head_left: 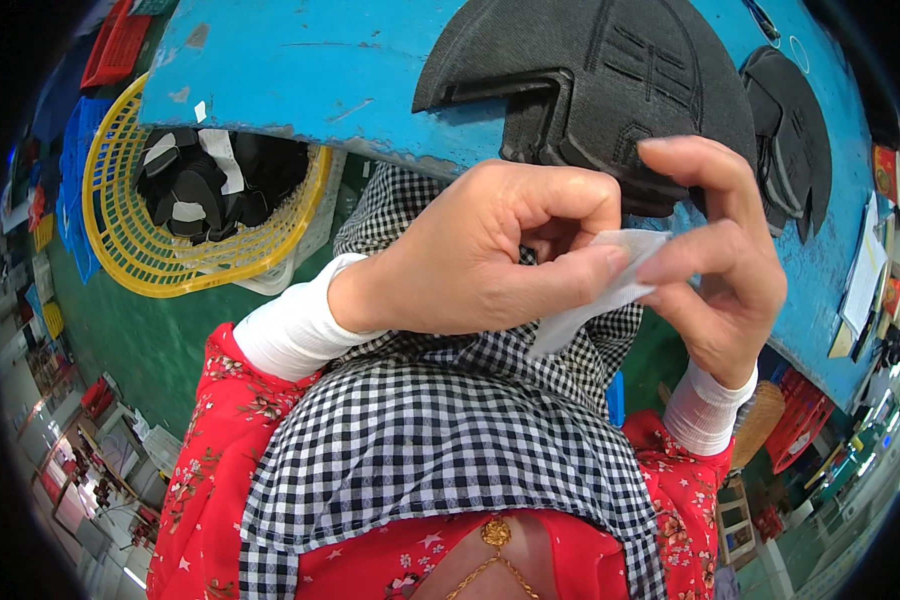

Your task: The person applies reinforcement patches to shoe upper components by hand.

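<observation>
A small white piece of thin fabric-like sheet is held up between my two hands, above my checked apron. My left hand pinches it between thumb and curled forefinger. On the other side, my right hand has its thumb and a finger at the sheet's right edge, its forefinger raised and bent. Just beyond my hands, a black moulded fabric piece with a stepped cutout and raised ridges lies on the blue table. Part of its near edge is hidden behind my right hand.
Left of the table stands a yellow plastic basket holding black pieces and white scraps. More black moulded pieces lie stacked at the table's right. Papers rest along the right edge, above a red basket. A red crate is far left.
</observation>
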The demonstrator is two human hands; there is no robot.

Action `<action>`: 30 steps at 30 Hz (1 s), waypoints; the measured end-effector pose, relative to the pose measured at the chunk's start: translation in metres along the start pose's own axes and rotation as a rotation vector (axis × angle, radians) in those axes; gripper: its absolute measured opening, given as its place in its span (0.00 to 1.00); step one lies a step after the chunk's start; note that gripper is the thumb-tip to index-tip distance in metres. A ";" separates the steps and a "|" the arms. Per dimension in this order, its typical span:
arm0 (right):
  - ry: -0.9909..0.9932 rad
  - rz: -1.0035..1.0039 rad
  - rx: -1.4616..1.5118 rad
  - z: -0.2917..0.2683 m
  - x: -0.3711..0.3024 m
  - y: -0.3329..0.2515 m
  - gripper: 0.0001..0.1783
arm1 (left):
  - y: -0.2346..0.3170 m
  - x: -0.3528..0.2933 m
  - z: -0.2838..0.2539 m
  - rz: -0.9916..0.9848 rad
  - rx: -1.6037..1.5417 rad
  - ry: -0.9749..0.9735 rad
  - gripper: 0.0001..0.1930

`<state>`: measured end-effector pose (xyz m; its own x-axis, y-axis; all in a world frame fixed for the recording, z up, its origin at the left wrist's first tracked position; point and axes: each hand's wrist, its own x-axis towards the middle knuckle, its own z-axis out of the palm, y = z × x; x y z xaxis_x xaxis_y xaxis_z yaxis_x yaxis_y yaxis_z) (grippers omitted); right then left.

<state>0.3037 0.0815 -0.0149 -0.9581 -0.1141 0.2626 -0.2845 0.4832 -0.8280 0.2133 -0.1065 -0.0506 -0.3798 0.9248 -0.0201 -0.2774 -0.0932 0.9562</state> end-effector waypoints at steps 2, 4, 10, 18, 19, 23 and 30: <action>-0.007 -0.061 -0.062 -0.008 -0.002 -0.005 0.09 | -0.001 -0.001 -0.002 0.021 0.017 0.016 0.08; -0.024 -0.144 -0.182 -0.022 -0.012 -0.012 0.08 | 0.000 -0.002 -0.005 -0.005 0.004 0.118 0.08; 0.314 -0.339 -0.042 -0.026 -0.040 -0.008 0.07 | -0.002 -0.005 -0.022 0.275 -0.015 0.383 0.06; 0.522 0.180 0.358 -0.012 -0.031 -0.027 0.07 | 0.028 -0.010 -0.028 0.132 -0.300 0.293 0.04; 0.514 0.176 0.364 -0.010 -0.030 -0.025 0.07 | 0.029 -0.014 -0.026 0.044 -0.315 0.181 0.06; 0.427 0.238 0.358 -0.003 -0.025 -0.029 0.10 | 0.035 0.004 -0.003 -0.015 0.125 -0.040 0.17; 0.282 0.199 0.257 -0.002 -0.019 -0.027 0.10 | 0.033 0.013 0.006 -0.202 -0.123 -0.149 0.08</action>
<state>0.3296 0.0721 0.0038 -0.9588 0.2187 0.1815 -0.1284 0.2361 -0.9632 0.2043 -0.0956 -0.0177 -0.1748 0.9724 -0.1548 -0.4424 0.0629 0.8946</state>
